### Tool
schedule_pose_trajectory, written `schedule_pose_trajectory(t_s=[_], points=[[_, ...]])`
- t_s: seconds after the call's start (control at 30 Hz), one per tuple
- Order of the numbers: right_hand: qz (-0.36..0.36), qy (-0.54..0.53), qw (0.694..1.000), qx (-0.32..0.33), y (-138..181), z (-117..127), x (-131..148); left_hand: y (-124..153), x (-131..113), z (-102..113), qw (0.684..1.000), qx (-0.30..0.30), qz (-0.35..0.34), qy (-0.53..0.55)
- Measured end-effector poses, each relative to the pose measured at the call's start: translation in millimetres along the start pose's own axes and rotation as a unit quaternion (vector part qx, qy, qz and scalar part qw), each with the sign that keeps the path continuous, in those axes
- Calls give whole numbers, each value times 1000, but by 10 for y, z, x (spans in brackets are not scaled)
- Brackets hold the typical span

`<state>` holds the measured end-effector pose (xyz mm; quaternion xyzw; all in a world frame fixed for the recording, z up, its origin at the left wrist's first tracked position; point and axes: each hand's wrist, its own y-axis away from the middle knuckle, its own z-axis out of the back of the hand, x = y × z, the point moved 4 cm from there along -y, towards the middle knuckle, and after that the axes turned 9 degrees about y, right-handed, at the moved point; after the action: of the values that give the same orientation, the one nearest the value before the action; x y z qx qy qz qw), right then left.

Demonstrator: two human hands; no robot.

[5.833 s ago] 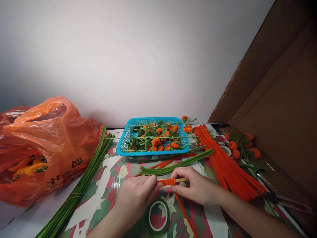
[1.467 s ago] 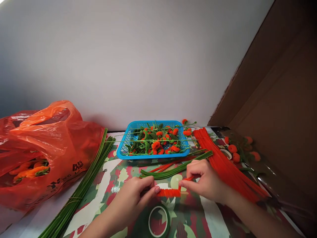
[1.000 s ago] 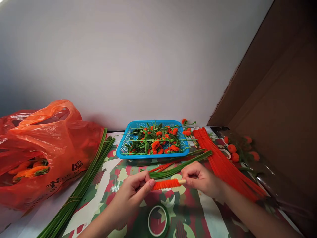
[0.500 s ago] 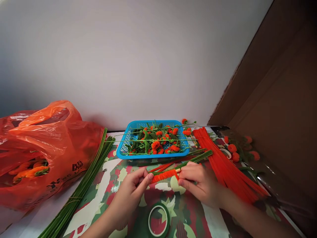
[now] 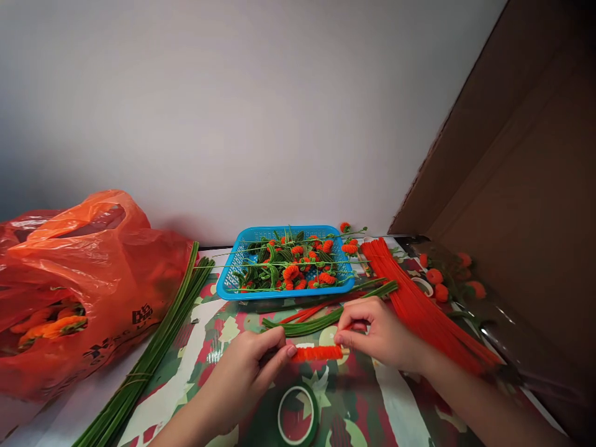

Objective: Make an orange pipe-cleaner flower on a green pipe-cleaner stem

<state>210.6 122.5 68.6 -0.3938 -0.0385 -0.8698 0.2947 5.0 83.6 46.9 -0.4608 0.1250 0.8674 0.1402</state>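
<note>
An orange pipe cleaner coil point(image 5: 316, 353) is wound round a thin wooden stick, held level just above the patterned table cover point(image 5: 354, 397). My left hand point(image 5: 249, 363) is closed on the stick's left end, thumb and fingers pinched. My right hand point(image 5: 379, 335) pinches the coil's right end, where the pipe cleaner's loose tail sticks up. A short bundle of green pipe cleaners point(image 5: 326, 316) lies just behind the coil.
A blue basket point(image 5: 233, 282) of finished orange and green pieces stands at the back. An orange plastic bag point(image 5: 74, 285) sits left, with long green stems point(image 5: 158, 347) beside it. Orange pipe cleaners point(image 5: 428, 310) fan out right, below a cardboard wall point(image 5: 526, 186). A tape roll point(image 5: 298, 416) lies near me.
The coil has come down from a tilt to level. My right hand has shifted from gripping the stick's end to pinching the pipe cleaner's tail at the coil's right end.
</note>
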Motion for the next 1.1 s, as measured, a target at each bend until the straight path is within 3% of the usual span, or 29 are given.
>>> schedule_pose_trajectory(t_s=[0.17, 0.3, 0.4, 0.5, 0.6, 0.7, 0.8, 0.93, 1.1], points=[[81, 109, 983, -121, 76, 14, 184, 6, 15, 19, 997, -70, 24, -14], [127, 148, 953, -231, 165, 24, 302, 20, 30, 14, 989, -126, 49, 57], [163, 139, 936, -278, 239, -19, 348, 19, 31, -2, 979, -145, 68, 128], [124, 60, 950, -279, 265, -87, 255, 13, 15, -26, 970, -148, 70, 181], [-11, -111, 961, -253, 237, -161, 29, 15, -15, -50, 967, -147, 67, 199], [-108, -256, 940, -196, 188, -256, -123, 22, -44, -69, 965, -143, 70, 208], [-152, -343, 919, -120, 148, -347, -155, 22, -55, -78, 961, -141, 74, 226], [-183, -389, 898, -96, 139, -401, -142, 15, -47, -90, 961, -131, 68, 232], [-159, -346, 916, -129, 153, -404, -122, 21, 7, -120, 971, -123, 63, 197]])
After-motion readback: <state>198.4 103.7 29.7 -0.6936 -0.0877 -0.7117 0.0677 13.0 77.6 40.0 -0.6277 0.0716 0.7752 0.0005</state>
